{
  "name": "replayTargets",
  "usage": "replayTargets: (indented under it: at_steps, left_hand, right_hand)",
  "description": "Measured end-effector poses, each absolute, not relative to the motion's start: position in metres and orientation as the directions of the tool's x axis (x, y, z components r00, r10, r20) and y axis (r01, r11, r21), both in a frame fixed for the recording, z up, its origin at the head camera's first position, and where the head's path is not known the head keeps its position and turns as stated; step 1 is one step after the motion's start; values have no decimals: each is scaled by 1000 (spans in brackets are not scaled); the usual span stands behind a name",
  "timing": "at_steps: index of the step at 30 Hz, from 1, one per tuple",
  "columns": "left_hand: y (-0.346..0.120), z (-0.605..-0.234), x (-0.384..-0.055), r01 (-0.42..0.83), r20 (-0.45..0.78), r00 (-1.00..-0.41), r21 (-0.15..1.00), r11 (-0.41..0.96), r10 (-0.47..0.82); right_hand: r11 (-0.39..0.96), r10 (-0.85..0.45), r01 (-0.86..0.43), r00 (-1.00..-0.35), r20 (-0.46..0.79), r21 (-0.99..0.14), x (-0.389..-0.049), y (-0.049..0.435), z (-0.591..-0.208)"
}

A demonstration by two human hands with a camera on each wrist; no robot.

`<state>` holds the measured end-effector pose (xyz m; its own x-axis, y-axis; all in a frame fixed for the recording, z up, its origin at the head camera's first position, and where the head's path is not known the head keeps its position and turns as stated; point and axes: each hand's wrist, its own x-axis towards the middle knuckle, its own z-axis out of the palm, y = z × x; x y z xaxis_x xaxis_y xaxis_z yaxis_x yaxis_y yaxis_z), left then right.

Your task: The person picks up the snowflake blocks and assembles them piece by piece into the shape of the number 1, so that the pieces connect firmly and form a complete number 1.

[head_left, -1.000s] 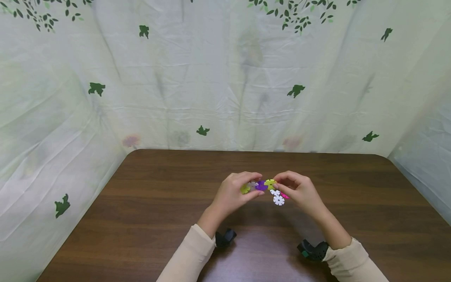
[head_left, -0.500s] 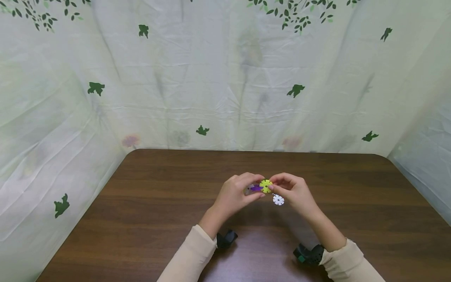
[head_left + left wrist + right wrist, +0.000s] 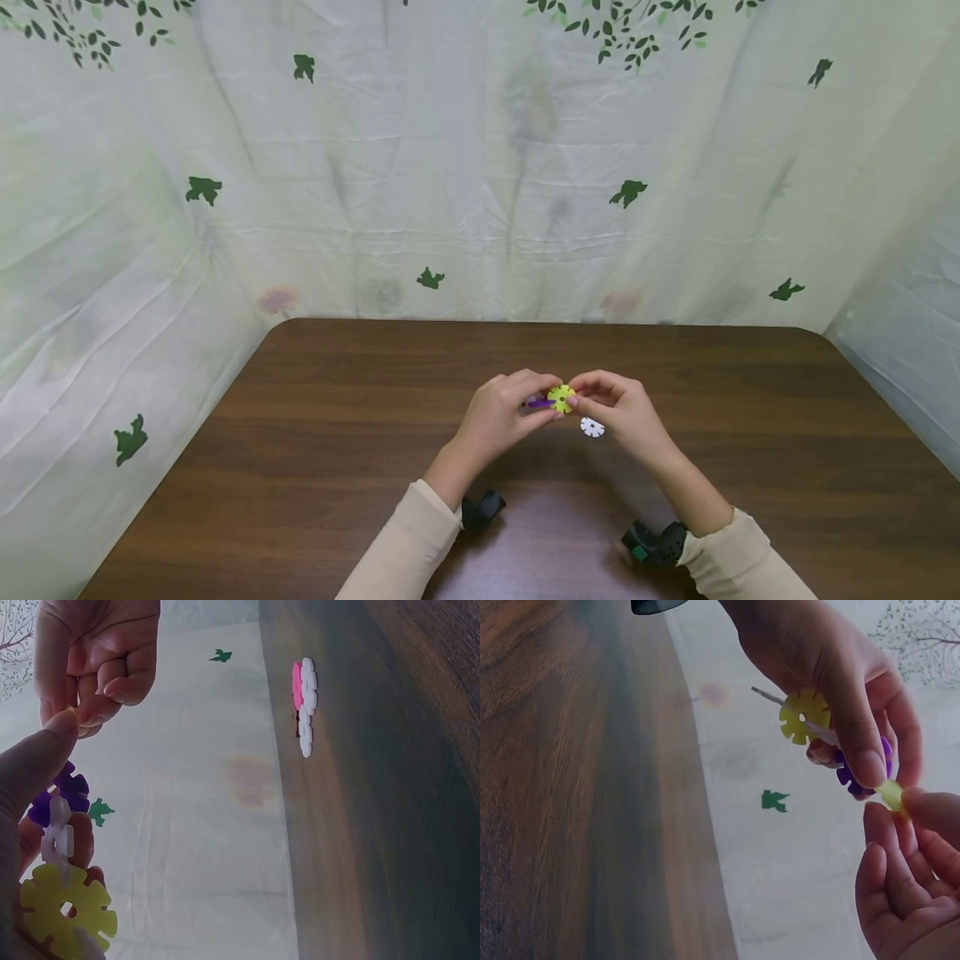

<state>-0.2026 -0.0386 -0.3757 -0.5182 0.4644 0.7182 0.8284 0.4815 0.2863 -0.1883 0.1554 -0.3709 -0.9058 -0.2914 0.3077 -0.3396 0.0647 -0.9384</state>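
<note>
My left hand (image 3: 498, 412) holds a short chain of notched plastic discs. In the left wrist view its parts show as a yellow disc (image 3: 45, 896), a white disc (image 3: 57, 841) and a purple disc (image 3: 69, 793). At the chain's right end, another yellow disc (image 3: 561, 399) meets the purple one, which the head view shows nearly edge-on. My right hand (image 3: 618, 412) pinches that end yellow disc between thumb and fingers, while left fingertips touch its other side. The right wrist view shows this disc (image 3: 890, 793) edge-on between both hands; whether it is slotted in, I cannot tell.
On the brown wooden table (image 3: 360, 433), a white disc (image 3: 592, 427) lies just below my right hand. The left wrist view shows it grouped with a pink disc (image 3: 297, 684) and another white disc (image 3: 310, 679). A printed curtain (image 3: 480, 208) hangs behind the table.
My right hand has shifted left and covers the pink disc and one white disc in the head view. The purple disc has turned edge-on, and the end yellow disc shows its face.
</note>
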Motion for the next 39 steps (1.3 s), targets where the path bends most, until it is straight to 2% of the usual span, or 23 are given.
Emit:
replayTargets:
  at_steps: [11,22,32,39]
  left_hand:
    - [-43,-374,-204,817,722,-531,296,495,444]
    - [-48,-373,-207,813,730,-529,290,504,433]
    - [-50,-374,-208,816,734,-528,297,496,427]
    - [-50,-373,-209,816,734,-528,298,496,427]
  right_hand:
    - [193,-332,-431,-874,354,-882,-194,170,-371]
    - [347,-329,-399,-899,289,-849,-210,205,-376]
    - [461,-316,-347,-924,214,-817,-225,224,-404]
    - [483,-330,-351,-922,205,-802,-231,229,-426]
